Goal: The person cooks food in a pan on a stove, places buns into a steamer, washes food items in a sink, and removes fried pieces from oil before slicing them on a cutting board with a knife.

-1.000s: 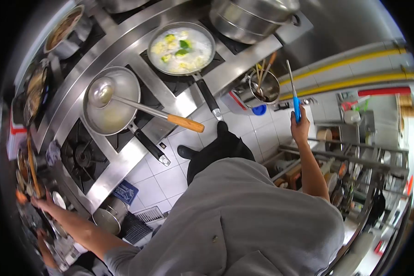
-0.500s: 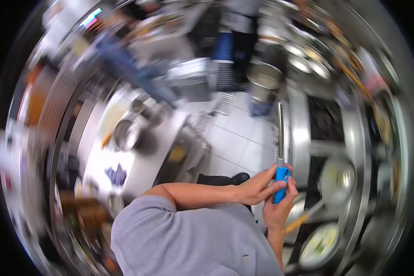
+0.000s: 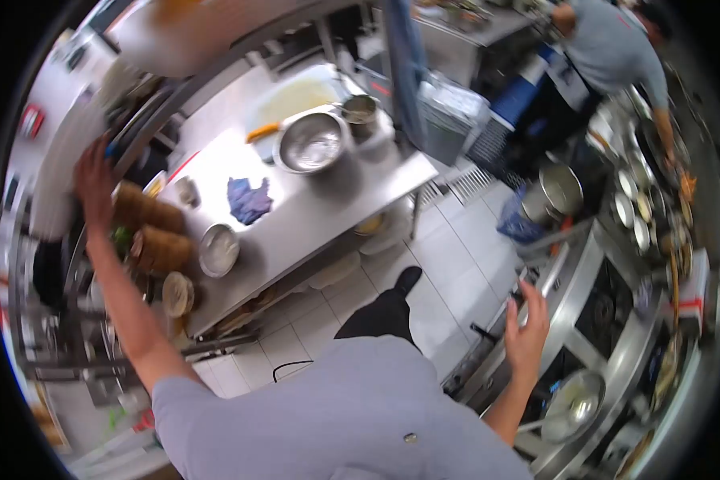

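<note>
Harsh white glare across worktop

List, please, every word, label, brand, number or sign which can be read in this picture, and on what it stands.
No text can be read.
White-and-red box: any print is too small and blurred.
Co-worker's grey shirt: a small red mark, not legible.
Blue bag: any print is too blurred.

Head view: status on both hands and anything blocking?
Left hand outstretched, blue object beside it, grip unclear. Right hand open, empty, near stove. Co-worker beyond, clear of both.
</note>
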A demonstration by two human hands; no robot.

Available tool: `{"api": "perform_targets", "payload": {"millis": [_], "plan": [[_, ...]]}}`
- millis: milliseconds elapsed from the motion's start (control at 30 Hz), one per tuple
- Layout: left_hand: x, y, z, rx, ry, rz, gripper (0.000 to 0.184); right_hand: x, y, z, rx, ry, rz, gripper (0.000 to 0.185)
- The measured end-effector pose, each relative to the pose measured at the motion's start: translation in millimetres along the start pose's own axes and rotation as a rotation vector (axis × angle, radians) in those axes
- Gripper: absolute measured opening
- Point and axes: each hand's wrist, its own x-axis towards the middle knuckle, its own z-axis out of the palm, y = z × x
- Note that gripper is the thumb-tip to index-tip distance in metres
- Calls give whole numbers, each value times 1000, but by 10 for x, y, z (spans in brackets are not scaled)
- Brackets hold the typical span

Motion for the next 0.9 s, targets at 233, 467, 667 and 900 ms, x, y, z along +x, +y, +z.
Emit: {"api": "perform_targets", "payload": {"millis": [233,467,667,900], "plan": [[-175,1020,907,-1176,247,-829,46,726,706,-578,-276,309,73,28],[-771,3509,2102,-1396,-367,-1423,57,1211,2240,-2208,-826,1050,532,30],[-815,4357,2582,-1770,-320,-1570,58,1581,4101,-3288,-79,1253,1300,79],[-125,5007,2220,-1215,-615,-911,62,2648,5814,-3416,1213,1428,978,75]]}}
